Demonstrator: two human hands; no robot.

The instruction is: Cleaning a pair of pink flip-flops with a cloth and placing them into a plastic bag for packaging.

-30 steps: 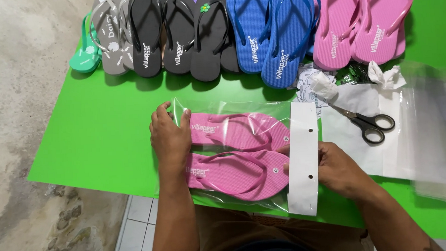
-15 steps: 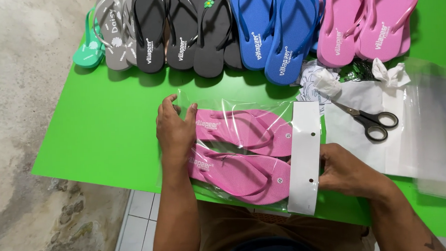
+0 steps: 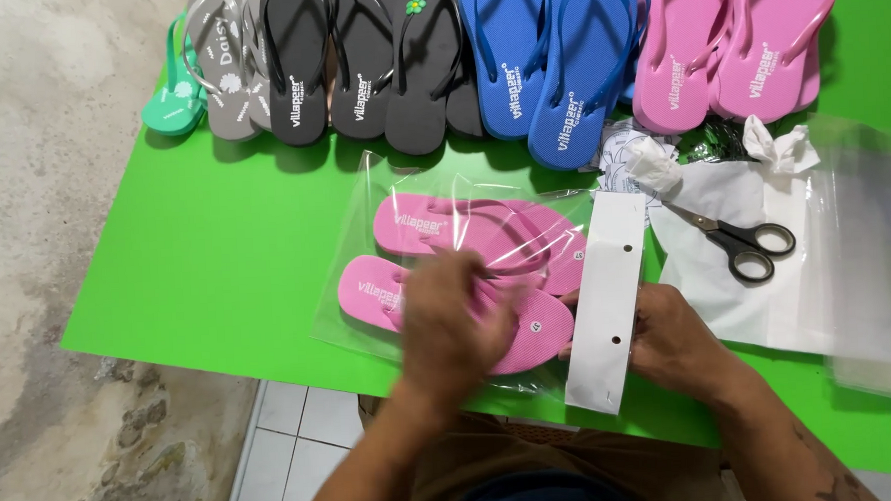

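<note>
A pair of pink flip-flops [image 3: 435,231] lies inside a clear plastic bag [image 3: 362,184] on the green table [image 3: 215,241]. A white card header [image 3: 608,293] with two small holes closes the bag's right end. My left hand [image 3: 449,325] rests flat on top of the bag over the nearer sandal, fingers blurred. My right hand [image 3: 675,336] pinches the lower right part of the white header.
Several flip-flops line the table's far edge: mint [image 3: 173,97], grey [image 3: 222,60], black [image 3: 357,54], blue [image 3: 547,56] and pink [image 3: 727,38]. Black-handled scissors [image 3: 741,243] lie on a stack of clear bags [image 3: 847,263] at right, beside crumpled paper [image 3: 652,161]. Concrete floor lies left.
My left hand has slid from the bag's left end toward the middle, over the sandals. The view has shifted slightly; my right hand stays on the header.
</note>
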